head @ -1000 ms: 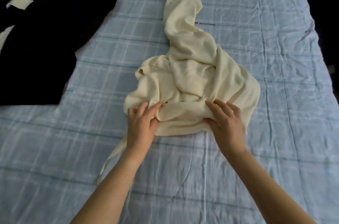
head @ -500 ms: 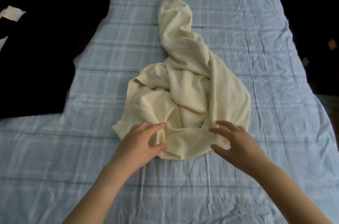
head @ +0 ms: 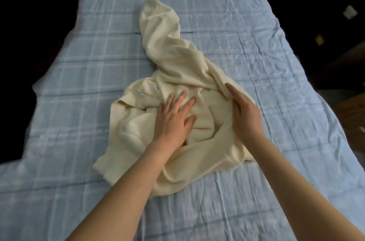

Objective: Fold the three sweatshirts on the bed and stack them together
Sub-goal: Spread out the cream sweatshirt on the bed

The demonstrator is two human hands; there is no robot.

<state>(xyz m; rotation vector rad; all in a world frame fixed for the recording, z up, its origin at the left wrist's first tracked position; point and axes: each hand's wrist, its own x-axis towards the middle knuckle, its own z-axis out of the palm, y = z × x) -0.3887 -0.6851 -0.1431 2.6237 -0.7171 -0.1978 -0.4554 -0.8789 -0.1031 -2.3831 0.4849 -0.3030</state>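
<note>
One cream sweatshirt (head: 173, 74), two hands (head: 173, 120).

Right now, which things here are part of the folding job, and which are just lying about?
Part of the job:
cream sweatshirt
black clothing
left hand
right hand

Just there:
blue plaid bedcover
dark furniture

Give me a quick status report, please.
Left hand flat on cream sweatshirt; right hand at its right fold. Sweatshirt still crumpled. Black garments far left, nothing obstructing.
</note>
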